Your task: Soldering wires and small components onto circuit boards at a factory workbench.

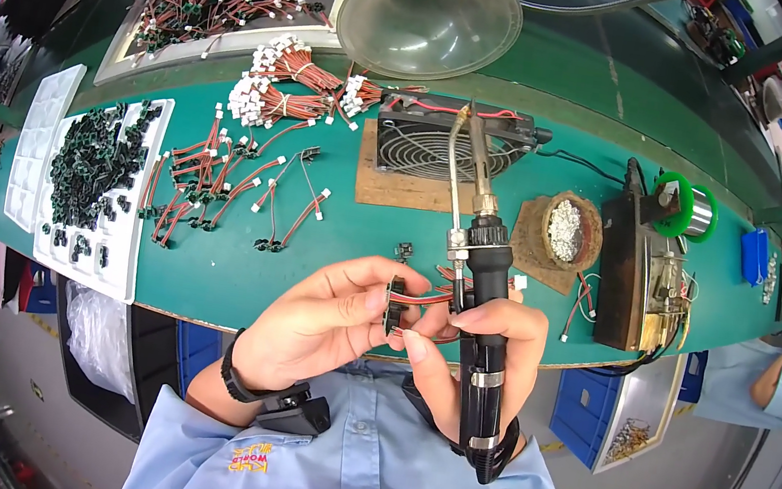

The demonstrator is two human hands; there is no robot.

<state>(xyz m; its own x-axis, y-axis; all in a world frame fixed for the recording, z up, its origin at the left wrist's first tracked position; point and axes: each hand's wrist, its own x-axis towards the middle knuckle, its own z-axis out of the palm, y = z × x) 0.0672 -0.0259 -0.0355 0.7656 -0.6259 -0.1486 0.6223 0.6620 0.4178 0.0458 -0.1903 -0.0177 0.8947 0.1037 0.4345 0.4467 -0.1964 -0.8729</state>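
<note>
In front of my chest, my left hand (325, 314) is closed, pinching a small dark circuit board (394, 308) edge-on between thumb and fingers. Red, white and black wires (425, 300) run from the board toward my right hand (515, 349). That hand is closed around the black handle of a soldering iron (487, 259), which has a thin metal tube along its side and its tip pointing up and away. My right thumb and fingertips are also at the wires. Just beyond my left fingers lies a small dark part (403, 250) on the green bench.
A fan (446, 147) stands ahead under a clear suction hood (429, 23). Wired boards (208, 182) and a white tray (126, 261) of dark parts lie left. Rightward are a round dish (592, 229) of white bits, a metal box (620, 279) and a solder spool (688, 206).
</note>
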